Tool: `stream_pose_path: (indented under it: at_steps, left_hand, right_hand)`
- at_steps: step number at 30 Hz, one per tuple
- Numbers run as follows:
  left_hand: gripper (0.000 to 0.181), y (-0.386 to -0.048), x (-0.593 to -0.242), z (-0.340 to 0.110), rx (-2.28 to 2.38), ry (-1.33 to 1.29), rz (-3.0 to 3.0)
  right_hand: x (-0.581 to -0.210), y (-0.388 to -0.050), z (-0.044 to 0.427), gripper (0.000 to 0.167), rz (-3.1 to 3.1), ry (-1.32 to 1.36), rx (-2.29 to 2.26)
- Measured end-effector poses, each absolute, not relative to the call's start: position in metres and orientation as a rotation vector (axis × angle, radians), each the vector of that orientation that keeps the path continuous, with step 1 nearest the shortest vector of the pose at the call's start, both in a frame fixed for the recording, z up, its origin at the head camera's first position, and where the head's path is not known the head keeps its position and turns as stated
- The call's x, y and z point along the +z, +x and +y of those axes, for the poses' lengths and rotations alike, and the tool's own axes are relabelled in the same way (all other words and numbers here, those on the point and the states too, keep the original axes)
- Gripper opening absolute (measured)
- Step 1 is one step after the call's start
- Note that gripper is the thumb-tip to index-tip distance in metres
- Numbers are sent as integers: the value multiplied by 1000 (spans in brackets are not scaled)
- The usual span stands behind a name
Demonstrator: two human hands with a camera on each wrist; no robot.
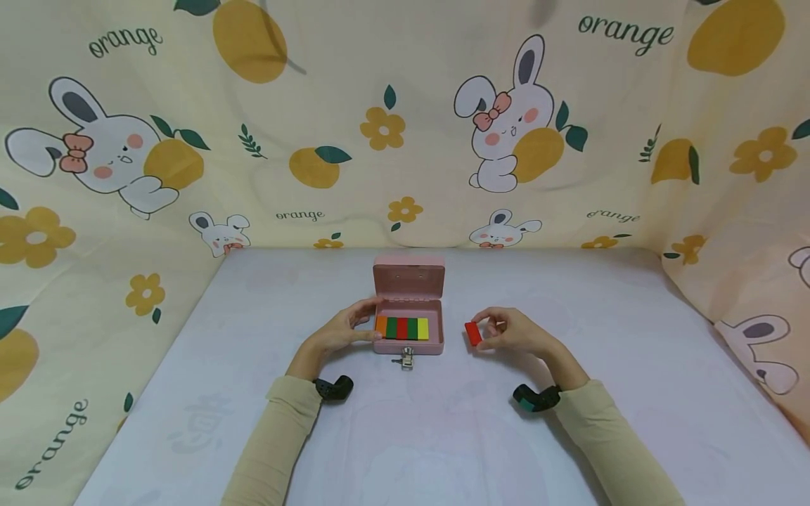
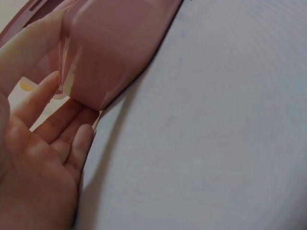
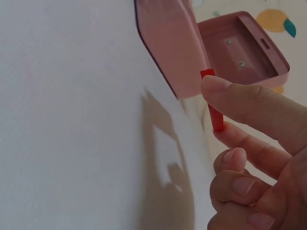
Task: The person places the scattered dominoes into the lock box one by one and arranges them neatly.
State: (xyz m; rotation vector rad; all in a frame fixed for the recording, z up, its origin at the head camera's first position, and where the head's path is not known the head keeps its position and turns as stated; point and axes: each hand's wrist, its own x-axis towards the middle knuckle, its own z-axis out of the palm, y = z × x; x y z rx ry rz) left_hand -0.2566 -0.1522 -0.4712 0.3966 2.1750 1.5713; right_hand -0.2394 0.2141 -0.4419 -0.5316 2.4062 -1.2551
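Note:
A pink metal cash box (image 1: 436,347) stands on the table with its lid (image 1: 409,280) raised. Several coloured blocks (image 1: 402,328), orange, green, red and yellow, lie side by side in a row inside. My left hand (image 1: 342,330) holds the box at its left side, thumb by the front corner and fingers towards the back, as the left wrist view shows at the box wall (image 2: 120,48). To the right of the box, my right hand (image 1: 515,333) pinches a red block (image 1: 473,334) between thumb and a finger; the block's narrow side (image 3: 217,117) faces the right wrist camera.
A small lock with a key (image 1: 407,358) sits at the box's front. White cloth (image 1: 405,436) covers the table. Behind it and at the sides hangs a printed curtain (image 1: 418,176) with rabbits and oranges.

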Motion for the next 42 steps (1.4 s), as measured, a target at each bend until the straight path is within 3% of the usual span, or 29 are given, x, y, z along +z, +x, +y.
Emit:
stream_pose_path:
  at_steps: [42]
  left_hand:
    - [75,-255,-471,-153,1589,385,2165]
  right_hand:
    - [-432,-244,184,44,2418,-560,-1318]
